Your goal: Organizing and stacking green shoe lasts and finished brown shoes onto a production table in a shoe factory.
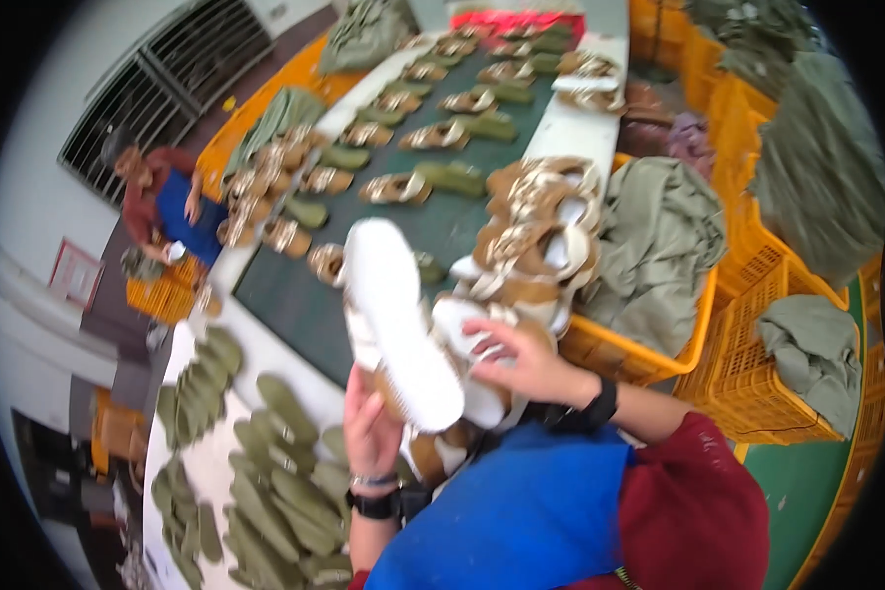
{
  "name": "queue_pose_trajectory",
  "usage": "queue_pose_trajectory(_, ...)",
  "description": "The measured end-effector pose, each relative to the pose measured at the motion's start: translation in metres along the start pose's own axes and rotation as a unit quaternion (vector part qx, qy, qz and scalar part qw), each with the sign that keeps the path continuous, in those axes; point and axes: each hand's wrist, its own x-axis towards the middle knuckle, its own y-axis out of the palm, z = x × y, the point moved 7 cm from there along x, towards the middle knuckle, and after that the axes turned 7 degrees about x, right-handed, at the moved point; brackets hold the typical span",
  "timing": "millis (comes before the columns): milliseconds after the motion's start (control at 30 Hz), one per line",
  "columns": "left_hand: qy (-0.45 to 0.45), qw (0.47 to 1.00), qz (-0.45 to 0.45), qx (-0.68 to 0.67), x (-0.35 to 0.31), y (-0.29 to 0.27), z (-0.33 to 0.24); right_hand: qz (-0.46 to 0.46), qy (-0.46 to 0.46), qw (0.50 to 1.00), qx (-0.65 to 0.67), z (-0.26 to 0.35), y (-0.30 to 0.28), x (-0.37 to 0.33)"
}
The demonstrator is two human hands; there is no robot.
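Note:
My left hand (372,431) grips a sandal (403,329) near its lower end, its white sole turned up toward me. Brown and pale straps show along that sandal's left edge. Just right of it, my right hand (526,366) has its fingers apart over another white-soled sandal (454,320); whether they touch it I cannot tell. Beyond my right hand, a stacked row of brown sandals (541,226) with pale gold straps lies along the table's right side. Partly hidden below my hands is another sandal (428,460).
A dark green belt (300,295) carries rows of sandals and olive sole-shaped pieces (452,177). More olive pieces (265,492) cover the white table at lower left. Orange crates (757,393) with grey-green cloth (659,246) stand right. Another person (172,202) is at far left.

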Motion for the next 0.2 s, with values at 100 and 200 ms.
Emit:
queue_pose_trajectory(100, -0.037, 0.998, 0.015, -0.053, -0.004, 0.008, 0.008, 0.115, 0.082, 0.987, 0.073, -0.005, 0.019, 0.002)
queue_pose_trajectory(200, -0.041, 0.998, 0.019, -0.036, -0.014, 0.000, 0.015, 0.162, 0.157, 0.950, 0.215, -0.026, 0.039, -0.003)
